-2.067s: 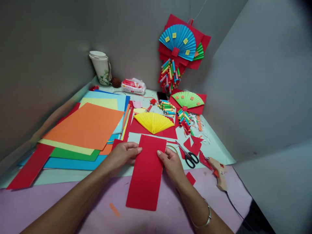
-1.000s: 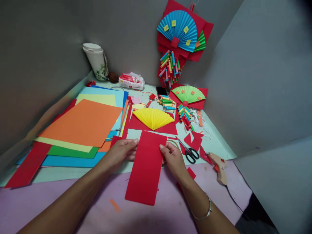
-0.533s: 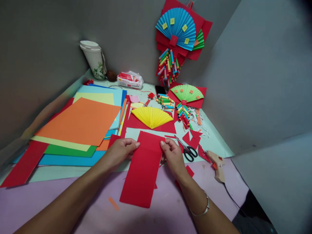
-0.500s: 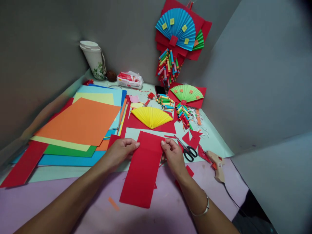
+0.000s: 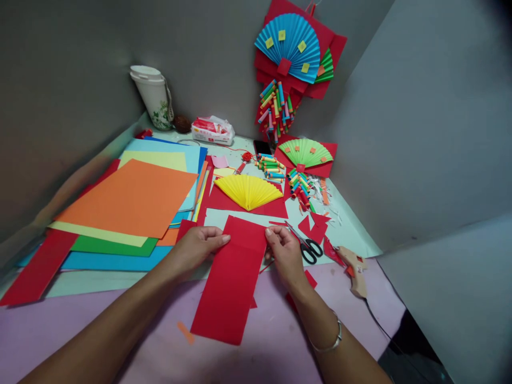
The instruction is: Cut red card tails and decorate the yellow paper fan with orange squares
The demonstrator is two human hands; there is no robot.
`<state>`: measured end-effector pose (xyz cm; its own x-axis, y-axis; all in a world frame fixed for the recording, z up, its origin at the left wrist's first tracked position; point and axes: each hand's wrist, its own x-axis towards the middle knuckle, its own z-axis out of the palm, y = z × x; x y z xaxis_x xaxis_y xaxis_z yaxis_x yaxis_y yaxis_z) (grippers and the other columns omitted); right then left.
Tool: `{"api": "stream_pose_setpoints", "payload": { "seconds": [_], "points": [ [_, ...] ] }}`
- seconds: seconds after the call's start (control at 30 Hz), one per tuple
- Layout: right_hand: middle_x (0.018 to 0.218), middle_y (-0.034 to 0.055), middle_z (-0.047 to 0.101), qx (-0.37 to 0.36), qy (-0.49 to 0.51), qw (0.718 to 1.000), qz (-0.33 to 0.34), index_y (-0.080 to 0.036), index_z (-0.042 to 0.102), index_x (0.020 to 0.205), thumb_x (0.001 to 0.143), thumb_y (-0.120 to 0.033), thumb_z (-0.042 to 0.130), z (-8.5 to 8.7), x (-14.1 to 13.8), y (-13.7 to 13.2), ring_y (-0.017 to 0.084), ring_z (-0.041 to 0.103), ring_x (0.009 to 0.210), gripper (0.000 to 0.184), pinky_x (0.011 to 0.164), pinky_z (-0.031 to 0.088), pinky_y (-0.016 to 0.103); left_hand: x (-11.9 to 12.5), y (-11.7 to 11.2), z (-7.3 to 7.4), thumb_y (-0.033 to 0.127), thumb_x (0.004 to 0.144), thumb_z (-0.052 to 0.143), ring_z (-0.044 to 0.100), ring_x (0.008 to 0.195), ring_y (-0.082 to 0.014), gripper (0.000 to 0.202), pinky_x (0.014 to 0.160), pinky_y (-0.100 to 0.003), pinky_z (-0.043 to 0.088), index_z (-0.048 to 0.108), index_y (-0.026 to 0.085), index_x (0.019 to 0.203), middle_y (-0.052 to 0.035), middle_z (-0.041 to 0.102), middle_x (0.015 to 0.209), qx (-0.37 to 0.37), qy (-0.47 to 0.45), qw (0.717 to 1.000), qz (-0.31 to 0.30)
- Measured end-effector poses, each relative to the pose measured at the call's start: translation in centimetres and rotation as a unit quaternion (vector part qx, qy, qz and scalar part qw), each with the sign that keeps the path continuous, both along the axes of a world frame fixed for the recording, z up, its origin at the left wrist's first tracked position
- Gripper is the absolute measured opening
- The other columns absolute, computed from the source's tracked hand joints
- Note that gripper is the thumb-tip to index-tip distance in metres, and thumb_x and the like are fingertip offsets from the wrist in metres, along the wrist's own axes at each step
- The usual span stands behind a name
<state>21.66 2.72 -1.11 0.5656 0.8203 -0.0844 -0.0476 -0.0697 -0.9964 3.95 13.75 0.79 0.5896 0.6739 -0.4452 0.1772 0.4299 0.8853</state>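
A long strip of red paper (image 5: pixel 230 288) with a faint crease near its top is held up between my two hands. My left hand (image 5: pixel 202 245) pinches its upper left edge, thumb in front. At the upper right edge, my right hand (image 5: pixel 284 253) grips it between thumb and fingers; some fingertips are hidden. Just beyond the strip lies a yellow folded paper fan (image 5: pixel 248 192) on red paper. Black-handled scissors (image 5: pixel 310 249) rest right beside my right hand. Red paper scraps (image 5: pixel 314 228) lie around them.
Stacked coloured sheets (image 5: pixel 132 200) cover the left side. A beige glue gun (image 5: pixel 356 269) with a cord is at right. Behind are a white cup (image 5: pixel 152 98), a tissue pack (image 5: pixel 213 130), small paper rolls (image 5: pixel 272 166) and a green fan (image 5: pixel 306 153). A blue fan decoration (image 5: pixel 294 48) hangs above.
The lower end of the red strip has swung slightly left and toward me. Both hands keep their hold at its upper edges, nearly in place.
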Motion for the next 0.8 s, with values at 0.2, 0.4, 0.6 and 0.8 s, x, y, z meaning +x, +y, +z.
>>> {"api": "stream_pose_setpoints", "payload": {
  "seconds": [0.2, 0.4, 0.6, 0.8],
  "points": [
    [0.050, -0.0078, 0.051, 0.001, -0.007, 1.000, -0.002, -0.021, 0.058, 0.081, 0.084, -0.051, 0.065, -0.1, 0.2, -0.1, 0.010, 0.046, 0.041, 0.031, 0.043, 0.036, 0.021, -0.2, 0.1, -0.6, 0.046, 0.070, 0.078, 0.063, 0.058, -0.0181, 0.033, 0.058, -0.030, 0.047, 0.064, 0.016, 0.066, -0.0052, 0.070, 0.065, 0.023, 0.010, 1.000, -0.018],
    [0.057, -0.0070, 0.056, -0.001, 0.022, 0.999, 0.036, -0.021, 0.059, 0.084, 0.083, -0.055, 0.066, 0.0, 0.2, -0.2, 0.009, 0.049, 0.041, 0.035, 0.043, 0.039, 0.021, -0.2, 0.1, -0.2, 0.044, 0.070, 0.078, 0.064, 0.062, -0.0202, 0.031, 0.062, -0.032, 0.049, 0.065, 0.016, 0.066, -0.0069, 0.071, 0.068, 0.031, 0.016, 0.999, -0.008],
    [0.062, -0.0029, 0.064, -0.036, 0.049, 0.992, 0.112, -0.019, 0.066, 0.087, 0.080, -0.053, 0.071, 0.4, -0.8, -0.4, 0.011, 0.052, 0.047, 0.035, 0.044, 0.040, 0.022, -0.2, -0.1, 0.1, 0.042, 0.070, 0.078, 0.066, 0.064, -0.0207, 0.029, 0.061, -0.031, 0.050, 0.066, 0.016, 0.068, -0.0078, 0.074, 0.071, 0.027, -0.002, 1.000, 0.010],
    [0.074, 0.0020, 0.072, -0.025, 0.056, 0.995, 0.084, -0.017, 0.069, 0.087, 0.079, -0.051, 0.074, 0.3, -0.8, -0.4, 0.016, 0.062, 0.061, 0.035, 0.053, 0.045, 0.025, 0.0, -0.4, 0.4, 0.045, 0.072, 0.079, 0.071, 0.073, -0.0226, 0.031, 0.074, -0.034, 0.054, 0.070, 0.016, 0.078, -0.0084, 0.077, 0.080, -0.018, -0.045, 0.999, 0.002]
  ]
}}
